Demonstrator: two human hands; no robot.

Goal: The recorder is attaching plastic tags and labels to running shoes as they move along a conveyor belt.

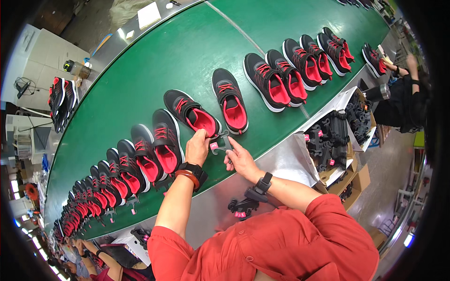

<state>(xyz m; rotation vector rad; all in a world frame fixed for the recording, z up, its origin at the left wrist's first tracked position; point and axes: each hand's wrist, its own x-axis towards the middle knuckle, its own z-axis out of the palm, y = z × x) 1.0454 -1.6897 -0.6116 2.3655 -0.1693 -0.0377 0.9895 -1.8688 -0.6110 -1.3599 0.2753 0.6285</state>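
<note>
Two black sneakers with pink-red laces and lining lie before me on the green conveyor belt (154, 61). My left hand (197, 149) is closed, its fingertips at the heel of the left sneaker (187, 110). A dark plastic shoe hanger (222, 143) with a pink size tag sits between my hands, close to both heels. My right hand (241, 160) pinches the hanger's right side, with its index finger extended along it. The right sneaker (228, 100) rests beside its mate, its heel just above the hanger. What lies under my left fingertips is partly hidden.
Sneakers line the belt on the left (122, 168) and right (295, 65). Open cardboard boxes of hangers (328, 140) stand to my right. More hangers (243, 206) lie on the metal ledge near my body. Co-workers work at the far right (408, 93) and lower left (110, 264).
</note>
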